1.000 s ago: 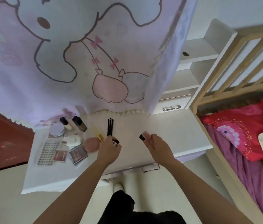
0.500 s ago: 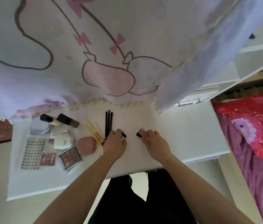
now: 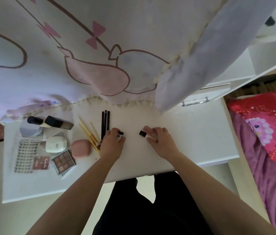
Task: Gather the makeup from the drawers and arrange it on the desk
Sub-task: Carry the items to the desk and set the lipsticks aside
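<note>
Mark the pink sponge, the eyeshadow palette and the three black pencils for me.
Pink sponge (image 3: 81, 148), head view, middle of its top.
Eyeshadow palette (image 3: 63, 161), head view, centre of the pans.
Black pencils (image 3: 105, 123), head view, middle pencil's shaft.

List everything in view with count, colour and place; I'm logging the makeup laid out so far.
black pencils: three, desk centre back
yellow-handled brushes: several, left of pencils
pink sponge: one, left of left hand
eyeshadow palette: one, brown, front left
white compact: one, left
foundation bottles: two, black-capped, back left
lash sheet: one, far left
desk: white
curtain: lilac, hanging behind
bed: red and purple, right
left hand: holds small black item
right hand: holds small black item
</note>
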A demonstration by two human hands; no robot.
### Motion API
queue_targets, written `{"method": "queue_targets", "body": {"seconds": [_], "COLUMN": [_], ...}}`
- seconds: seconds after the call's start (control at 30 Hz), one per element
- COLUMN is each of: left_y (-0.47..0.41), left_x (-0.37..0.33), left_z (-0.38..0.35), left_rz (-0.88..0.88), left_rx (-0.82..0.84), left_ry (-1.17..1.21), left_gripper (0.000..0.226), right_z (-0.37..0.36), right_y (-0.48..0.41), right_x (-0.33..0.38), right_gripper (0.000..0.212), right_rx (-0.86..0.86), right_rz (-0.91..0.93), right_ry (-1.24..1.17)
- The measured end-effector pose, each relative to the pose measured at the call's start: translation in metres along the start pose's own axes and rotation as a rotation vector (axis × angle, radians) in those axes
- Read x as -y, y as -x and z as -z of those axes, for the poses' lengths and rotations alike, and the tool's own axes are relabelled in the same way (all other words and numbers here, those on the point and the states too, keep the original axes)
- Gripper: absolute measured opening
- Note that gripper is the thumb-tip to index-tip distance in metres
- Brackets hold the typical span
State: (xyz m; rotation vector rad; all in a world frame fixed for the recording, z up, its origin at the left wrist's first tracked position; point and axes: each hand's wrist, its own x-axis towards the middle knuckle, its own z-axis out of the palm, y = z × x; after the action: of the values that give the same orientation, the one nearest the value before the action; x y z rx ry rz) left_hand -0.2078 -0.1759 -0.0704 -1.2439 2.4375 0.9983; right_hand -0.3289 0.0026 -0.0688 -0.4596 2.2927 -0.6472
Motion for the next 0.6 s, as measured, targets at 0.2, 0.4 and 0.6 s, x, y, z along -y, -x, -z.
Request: {"method": "queue_targets", "body": {"seconds": [0.2, 0.4, 0.6], "left_y": [0.001, 0.01, 0.031], "left_x": [0.0, -0.022, -0.067], "left_z": [0.006, 0.031, 0.066], "left_rz": [-0.004, 0.008, -0.199], "left_rx": [0.033, -0.053, 0.18], "left_ry": [-0.002, 0.306, 0.531], "left_gripper": [0.043, 0.036, 0.024], "right_z": [0.008, 0.032, 0.048], "right_y": [0.012, 0.04, 0.075], "right_x": [-0.002, 0.023, 0.07], "right_gripper": [0.035, 0.023, 0.016], "right_rx": [-0.061, -0.152, -0.046], "right_rz": [-0.082, -0.125, 0.004], "right_ry": [-0.069, -0.475, -0.681]}}
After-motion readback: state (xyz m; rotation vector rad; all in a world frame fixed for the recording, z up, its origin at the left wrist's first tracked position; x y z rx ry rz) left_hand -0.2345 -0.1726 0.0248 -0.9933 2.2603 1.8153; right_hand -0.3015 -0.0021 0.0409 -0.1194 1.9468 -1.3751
